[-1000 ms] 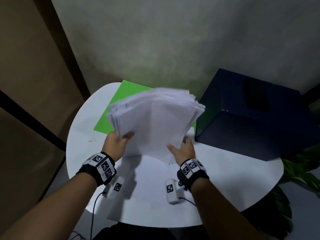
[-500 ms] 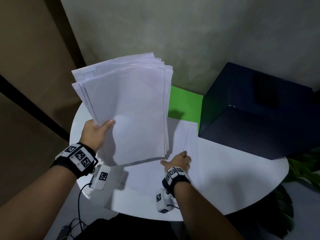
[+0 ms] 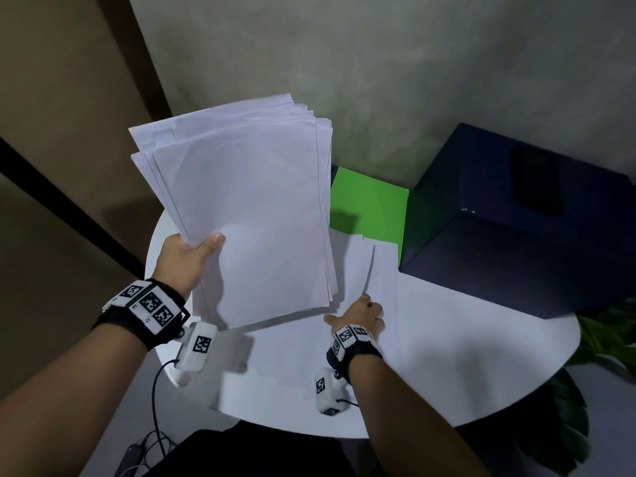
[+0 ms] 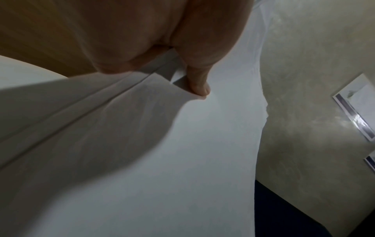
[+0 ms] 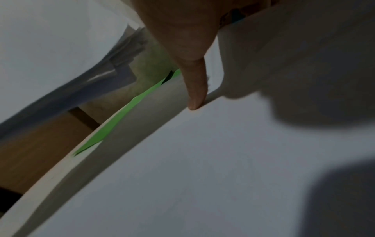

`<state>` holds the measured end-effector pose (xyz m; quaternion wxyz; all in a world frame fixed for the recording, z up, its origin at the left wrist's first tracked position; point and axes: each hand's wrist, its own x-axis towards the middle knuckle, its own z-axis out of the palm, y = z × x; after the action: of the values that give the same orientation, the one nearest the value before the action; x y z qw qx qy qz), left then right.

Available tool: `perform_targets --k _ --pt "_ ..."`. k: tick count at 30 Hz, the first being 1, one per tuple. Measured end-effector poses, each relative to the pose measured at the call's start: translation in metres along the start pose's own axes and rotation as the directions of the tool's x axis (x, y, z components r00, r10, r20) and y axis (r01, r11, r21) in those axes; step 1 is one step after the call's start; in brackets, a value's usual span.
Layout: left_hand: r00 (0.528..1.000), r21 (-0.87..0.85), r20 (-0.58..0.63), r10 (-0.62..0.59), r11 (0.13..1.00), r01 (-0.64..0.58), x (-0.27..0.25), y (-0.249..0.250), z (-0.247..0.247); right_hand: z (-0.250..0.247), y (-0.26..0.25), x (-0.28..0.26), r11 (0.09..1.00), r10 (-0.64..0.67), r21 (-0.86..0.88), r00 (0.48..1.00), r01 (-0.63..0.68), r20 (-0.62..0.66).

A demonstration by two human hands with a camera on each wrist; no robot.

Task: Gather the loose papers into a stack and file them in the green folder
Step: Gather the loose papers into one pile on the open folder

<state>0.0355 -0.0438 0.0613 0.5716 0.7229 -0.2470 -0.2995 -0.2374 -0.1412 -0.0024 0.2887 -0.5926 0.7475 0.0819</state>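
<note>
Grips the paper stack by its near-left corner in the left hand, thumb on top, raised over the table, long axis pointing away toward the wall. Rests the right hand, fingers straight, against a loose sheet overlapping the green folder.

Dim indoor light, soft shadows, blurry wrist views, wide-angle warping

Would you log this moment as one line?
left hand: holds stack aloft | right hand: fingertip on sheet, edge raised | folder: on table beyond sheet
</note>
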Motion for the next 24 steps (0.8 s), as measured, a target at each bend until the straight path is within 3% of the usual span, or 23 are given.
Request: perform_targets --k 4,7,9,11,13,14,16,21,24 --pt "1.0 -0.003 0.0 -0.019 1.0 0.019 0.004 -0.005 -0.008 -0.003 0.001 0.006 0.97 -0.008 0.244 0.999 -0.001 0.037" --pt "0.995 -0.003 0.052 -0.09 0.996 0.09 0.003 -0.012 -0.009 -0.02 0.011 0.006 0.926 -0.011 0.376 0.998 0.031 -0.055" --pt "0.975 0.113 0.083 -0.205 0.974 0.195 0.004 -0.023 -0.006 -0.045 0.015 0.009 0.922 -0.054 0.371 0.985 0.111 -0.161" --pt "0.925 0.238 0.089 -0.369 0.91 0.34 0.003 -0.038 -0.001 -0.083 0.015 0.006 0.916 -0.115 0.332 0.94 0.225 -0.32" --pt "0.872 0.365 0.088 -0.482 0.83 0.422 -0.006 -0.048 0.008 -0.126 0.013 -0.001 0.884 -0.168 0.305 0.851 0.353 -0.498" --pt "0.858 0.449 0.068 -0.51 0.783 0.43 -0.01 -0.055 0.012 -0.146 0.012 -0.005 0.852 -0.172 0.329 0.811 0.407 -0.56" --pt "0.849 0.572 0.058 -0.525 0.714 0.403 -0.016 -0.068 0.02 -0.173 0.014 -0.006 0.761 -0.143 0.438 0.782 0.479 -0.607" --pt "0.852 0.622 0.038 -0.522 0.68 0.388 -0.026 -0.076 0.031 -0.161 0.016 0.006 0.65 -0.182 0.59 0.853 0.478 -0.49" --pt "0.824 0.465 0.053 -0.564 0.744 0.479 -0.018 -0.078 0.028 -0.112 0.012 0.015 0.703 -0.21 0.596 0.913 0.389 -0.349"
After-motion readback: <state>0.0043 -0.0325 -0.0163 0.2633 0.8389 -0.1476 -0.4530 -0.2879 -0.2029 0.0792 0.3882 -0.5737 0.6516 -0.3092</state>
